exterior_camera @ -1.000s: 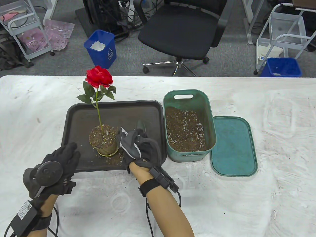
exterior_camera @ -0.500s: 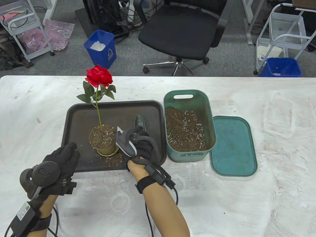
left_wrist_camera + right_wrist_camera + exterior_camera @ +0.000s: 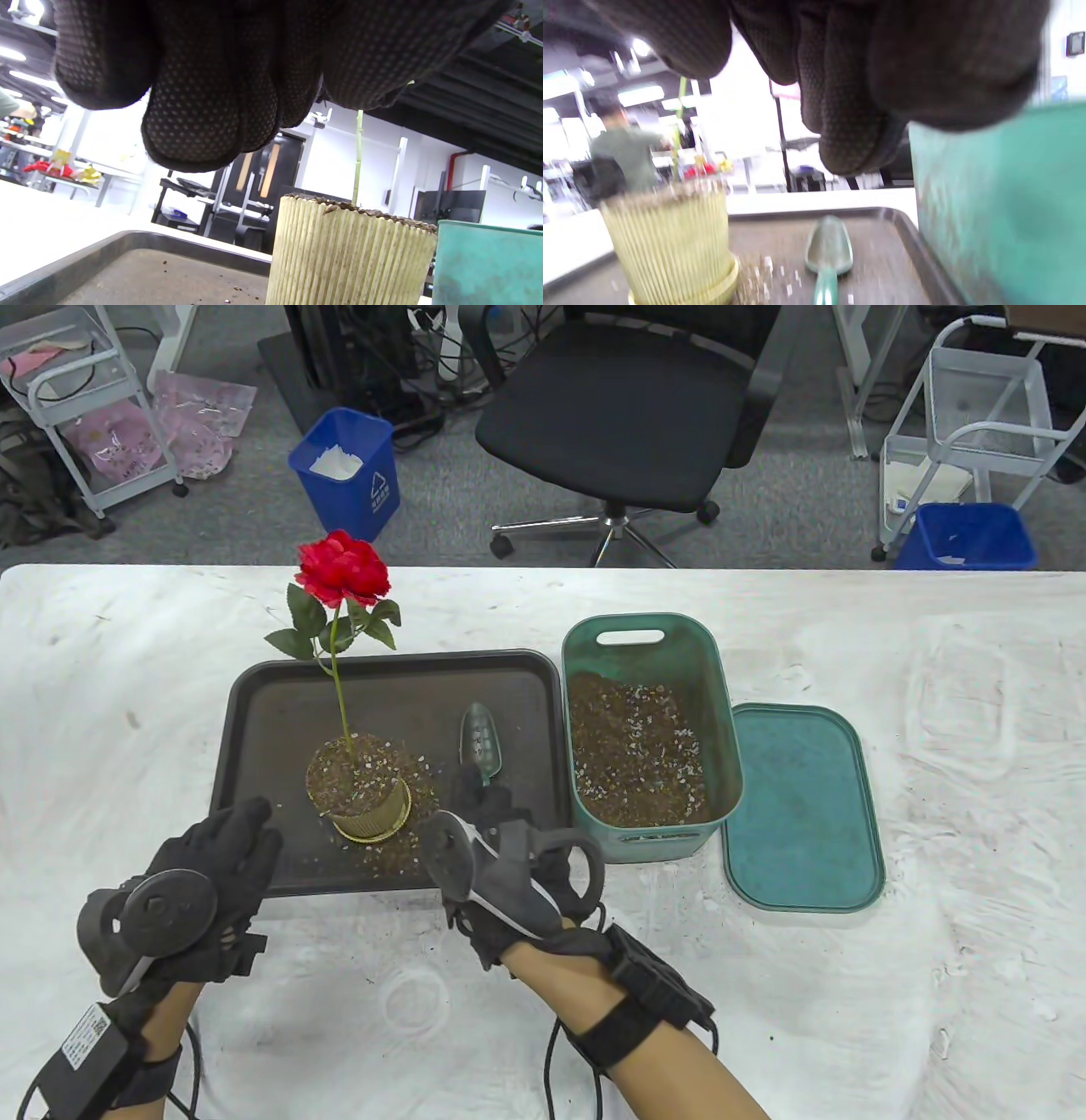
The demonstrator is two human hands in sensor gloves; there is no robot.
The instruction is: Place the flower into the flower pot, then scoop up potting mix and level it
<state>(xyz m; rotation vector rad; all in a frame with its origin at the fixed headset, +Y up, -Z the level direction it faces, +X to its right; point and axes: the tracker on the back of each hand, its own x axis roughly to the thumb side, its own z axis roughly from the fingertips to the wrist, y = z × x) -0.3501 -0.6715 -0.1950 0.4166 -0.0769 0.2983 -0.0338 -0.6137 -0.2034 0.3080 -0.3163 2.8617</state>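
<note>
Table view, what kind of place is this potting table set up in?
Probably an office or lab workroom, not a garden: a black swivel office chair stands behind the table, with blue waste bins and white wire carts on grey carpet.

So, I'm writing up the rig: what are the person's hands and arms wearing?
Both hands, left hand and right hand, wear black dotted-grip gloves. A dark grey puck-shaped tracker sits on each back. Black wrist straps carry small black boxes trailing black cables; the left box bears a white label. No sleeves.
</note>
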